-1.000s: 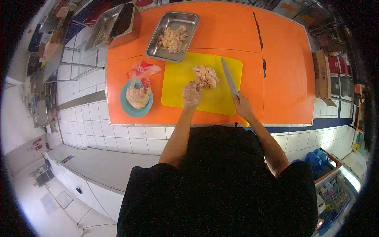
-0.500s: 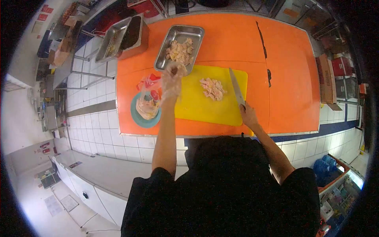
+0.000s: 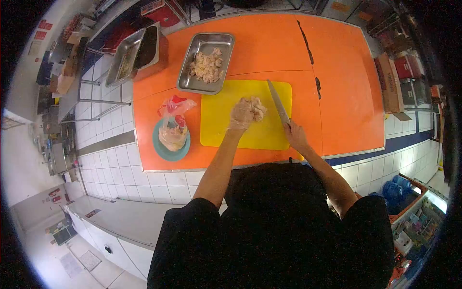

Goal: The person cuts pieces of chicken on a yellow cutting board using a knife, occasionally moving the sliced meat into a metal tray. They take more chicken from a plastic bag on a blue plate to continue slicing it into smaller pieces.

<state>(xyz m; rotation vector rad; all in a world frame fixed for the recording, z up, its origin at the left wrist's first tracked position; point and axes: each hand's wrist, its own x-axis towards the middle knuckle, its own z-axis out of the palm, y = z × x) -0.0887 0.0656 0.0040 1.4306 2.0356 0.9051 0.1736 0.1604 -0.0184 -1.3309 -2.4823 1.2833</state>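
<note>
My left hand, in a clear plastic glove, is cupped against the pile of cut pale meat pieces, which look like raw chicken. Its fingers curl in at the pile's left side and are partly hidden. The pile lies on the yellow cutting board. At the board's right side, my bare right hand grips the handle of a large knife, its blade pointing away from me over the board. Just beyond the board's far left corner, a metal tray holds more cut meat.
Left of the board stands a teal bowl with a plastic bag of meat in it. A deeper metal pan sits at the orange table's far left corner. A cardboard box is beyond the right edge.
My left hand has moved from the metal tray's near edge rightward and down to the meat on the board. My right hand still holds the knife; the view has shifted slightly.
</note>
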